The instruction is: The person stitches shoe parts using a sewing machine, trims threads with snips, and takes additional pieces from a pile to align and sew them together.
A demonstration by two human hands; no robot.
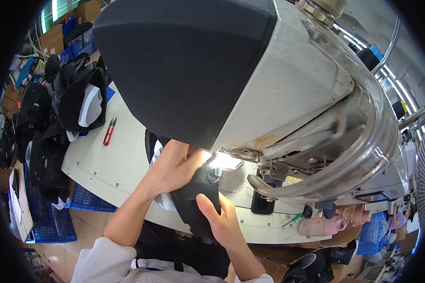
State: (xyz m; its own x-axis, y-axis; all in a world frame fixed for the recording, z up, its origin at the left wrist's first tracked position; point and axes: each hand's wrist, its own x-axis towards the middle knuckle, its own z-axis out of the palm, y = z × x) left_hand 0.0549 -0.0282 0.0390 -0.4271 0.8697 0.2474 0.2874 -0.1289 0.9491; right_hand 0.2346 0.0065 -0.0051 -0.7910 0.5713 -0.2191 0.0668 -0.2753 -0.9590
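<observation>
I see my left hand (174, 165) and right hand (220, 218) both clamped on a black shoe upper (198, 198), pressing it under the lit head of the sewing machine (288, 94) on the white bench (113, 165). Red thread snips (109, 131) lie well apart to the left, near a pile of black uppers (78, 96).

Both forearms are bare from the wrists up to near the elbows. Behind the left hand (174, 165), the arm ends in a white sleeve (101, 262), loose and pushed or rolled up at the elbow. Behind the right hand (222, 221), a narrow edge of white cuff shows at the lower rim. Between the arms lies dark fabric, possibly an apron, over the white garment. No rings or watch show.
</observation>
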